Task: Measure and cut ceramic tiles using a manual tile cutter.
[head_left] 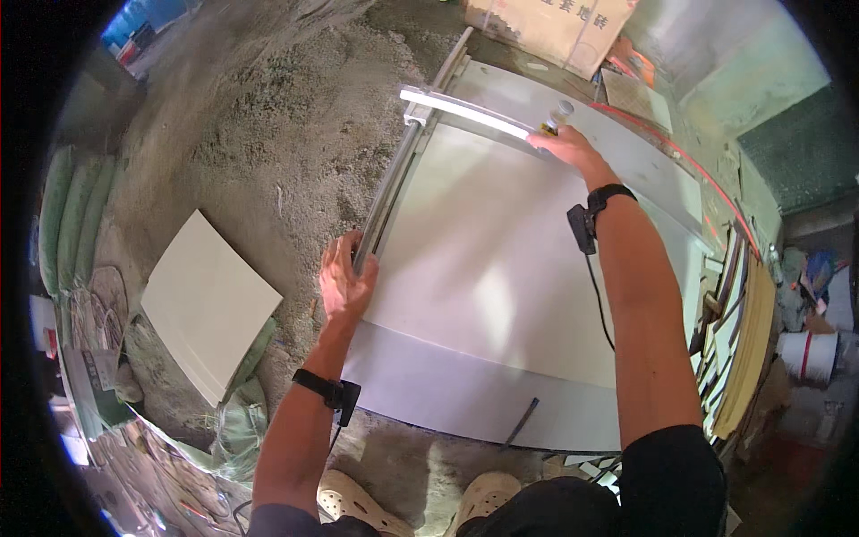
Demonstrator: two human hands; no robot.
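A large pale tile (447,242) lies flat before me on another light sheet or tile (429,358). Along its left side runs a long metal rail (390,201), like that of a tile cutter. My left hand (347,279) is wrapped round the rail's near end. A pale metal crossbar (474,111) reaches rightward from the rail over the far part of the tile. Its right end, by a round silvery knob (562,111), is in my right hand (568,150); the undersides of those fingers are hidden.
Left on the rough floor lies a cream tile (210,304), partly over a green sack (242,425). A cardboard box (550,31) stands beyond the work. Right are a red hose (689,161), several tile strips (720,358) and a white bucket (807,355). A thin dark strip (522,421) lies near my feet.
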